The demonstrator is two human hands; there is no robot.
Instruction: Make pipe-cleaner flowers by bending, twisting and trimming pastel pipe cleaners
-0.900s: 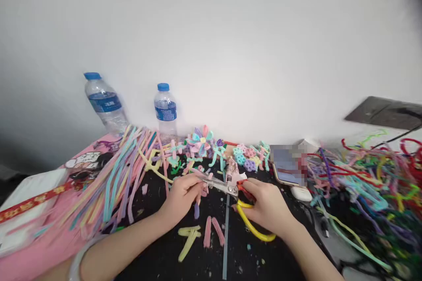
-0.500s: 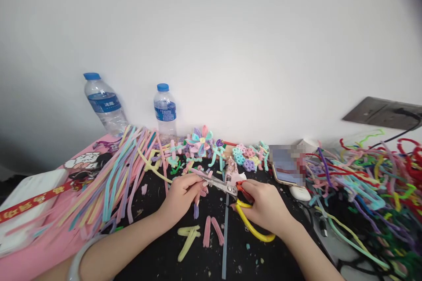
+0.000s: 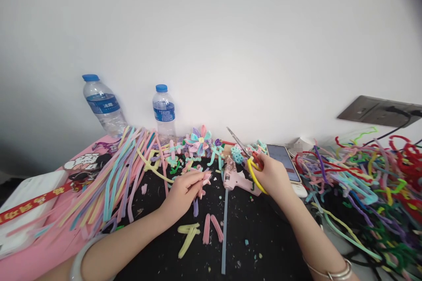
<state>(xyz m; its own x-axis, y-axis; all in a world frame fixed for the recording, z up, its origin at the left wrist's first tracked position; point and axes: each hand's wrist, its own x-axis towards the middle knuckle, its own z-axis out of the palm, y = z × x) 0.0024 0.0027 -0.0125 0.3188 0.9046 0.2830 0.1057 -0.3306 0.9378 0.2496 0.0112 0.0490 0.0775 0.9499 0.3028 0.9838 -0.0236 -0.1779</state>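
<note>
Left of the glue gun [image 3: 238, 181], the left hand [image 3: 184, 189] pinched a pink fuzzy piece [image 3: 207, 176], while the right hand [image 3: 274, 177] gripped yellow-handled scissors [image 3: 249, 167] near the glue gun's right end.

Yellow-handled scissors [image 3: 245, 151], tips up-left, in right hand [image 3: 273, 176]; small pink piece [image 3: 207, 176] in left hand [image 3: 182, 194]

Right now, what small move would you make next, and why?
I'd probably set the scissors down. The right hand holds them with the blades pointing away from the left hand, which pinches a small pink piece. The glue gun lies near the right hand, so freeing that hand could let it help with either.
</note>
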